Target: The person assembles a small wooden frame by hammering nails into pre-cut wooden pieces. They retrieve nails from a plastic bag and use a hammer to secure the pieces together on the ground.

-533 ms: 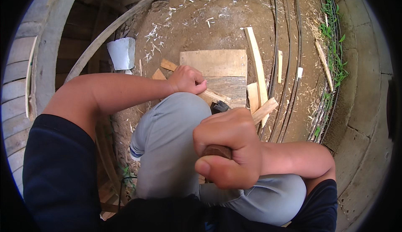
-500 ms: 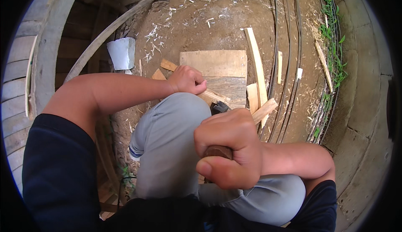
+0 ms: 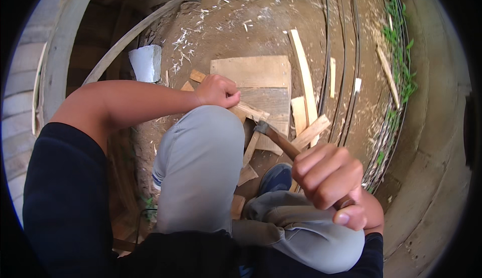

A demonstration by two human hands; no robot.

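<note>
My left hand (image 3: pixel 218 91) is closed around a short piece of wood (image 3: pixel 252 110), with the wood's pale end sticking out past my left knee. Its hidden part lies under the fingers and behind the knee. My right hand (image 3: pixel 329 182) grips the wooden handle of a tool with a small dark metal head (image 3: pixel 261 127). From this angle I cannot tell whether that head is a hammer's or a hatchet's. The head is close to the end of the held wood; whether they touch is unclear. Below both lies a flat wooden board (image 3: pixel 251 72) on the ground.
Long pale wood strips (image 3: pixel 304 72) and a short offcut (image 3: pixel 311 132) lie right of the board. Dark cables (image 3: pixel 328 52) run along the dirt floor beside a plank wall (image 3: pixel 437 127). A white block (image 3: pixel 145 63) stands at the left, near timber posts. My shoe (image 3: pixel 276 178) is below.
My right hand has moved right and down, turning the tool so its handle and head now show. The left hand still holds the wood, nearly unmoved. My right shoe has come into view.
</note>
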